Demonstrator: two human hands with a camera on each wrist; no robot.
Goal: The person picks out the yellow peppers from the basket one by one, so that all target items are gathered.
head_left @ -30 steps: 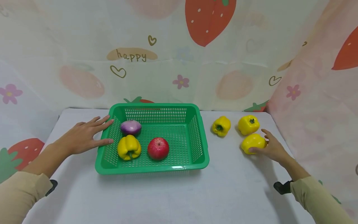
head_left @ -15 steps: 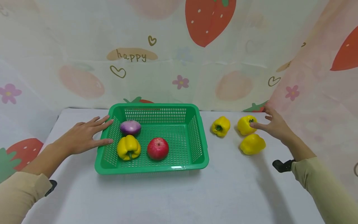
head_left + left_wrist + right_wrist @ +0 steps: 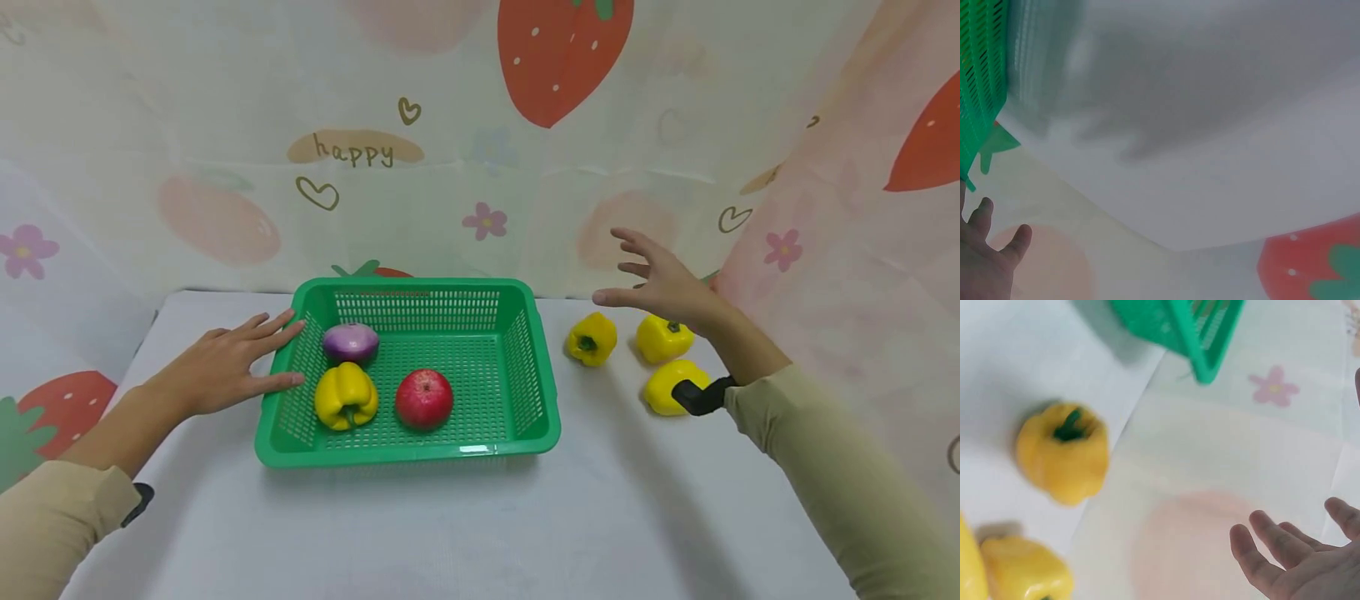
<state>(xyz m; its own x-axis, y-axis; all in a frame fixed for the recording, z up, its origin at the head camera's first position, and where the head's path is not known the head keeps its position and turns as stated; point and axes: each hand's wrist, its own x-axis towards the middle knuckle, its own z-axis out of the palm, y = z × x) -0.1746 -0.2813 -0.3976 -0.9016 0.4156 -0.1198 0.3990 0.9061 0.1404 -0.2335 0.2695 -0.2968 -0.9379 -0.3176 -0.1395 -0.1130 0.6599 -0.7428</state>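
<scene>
My white-covered counter (image 3: 465,533) bears a wide green plastic basket (image 3: 360,457). My left hand (image 3: 217,367) lies at its left rim, fingers spread, gripping nothing. My right hand (image 3: 663,279) hangs raised, fingers parted, holding nothing; it is far nearer than the left to a blocky, glossy yellow bell pepper (image 3: 592,340). That pepper sits below and left of my right palm, between basket and two more yellow bell peppers (image 3: 660,342), stem toward me, no clear long axis. The basket holds a smooth purple oval vegetable (image 3: 351,342).
</scene>
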